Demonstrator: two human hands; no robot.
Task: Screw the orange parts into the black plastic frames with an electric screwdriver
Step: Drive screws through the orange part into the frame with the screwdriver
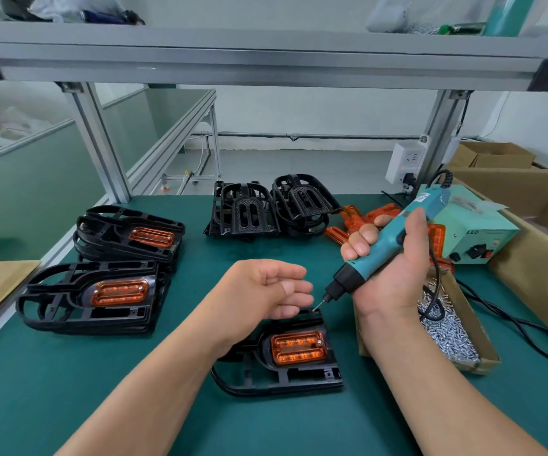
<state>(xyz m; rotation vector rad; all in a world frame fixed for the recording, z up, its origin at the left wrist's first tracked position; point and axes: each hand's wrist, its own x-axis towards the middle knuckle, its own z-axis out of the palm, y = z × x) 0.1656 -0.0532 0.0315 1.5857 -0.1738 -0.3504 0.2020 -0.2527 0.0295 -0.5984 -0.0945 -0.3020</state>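
A black plastic frame (285, 376) lies on the green mat in front of me, with an orange part (298, 347) seated in it. My right hand (387, 261) grips a teal electric screwdriver (381, 248), tilted so its bit points down-left, just above the frame's far edge. My left hand (262, 291) hovers over the frame's far left side, palm turned right, its fingertips at the bit's tip. Whether they pinch a screw I cannot tell.
Frames fitted with orange parts are stacked at the left (95, 294) and behind them (127, 235). Bare black frames (272, 205) and loose orange parts (354, 218) lie at the back. A cardboard tray of screws (450, 330), a teal power box (476, 235) and its cable (522, 327) sit at the right.
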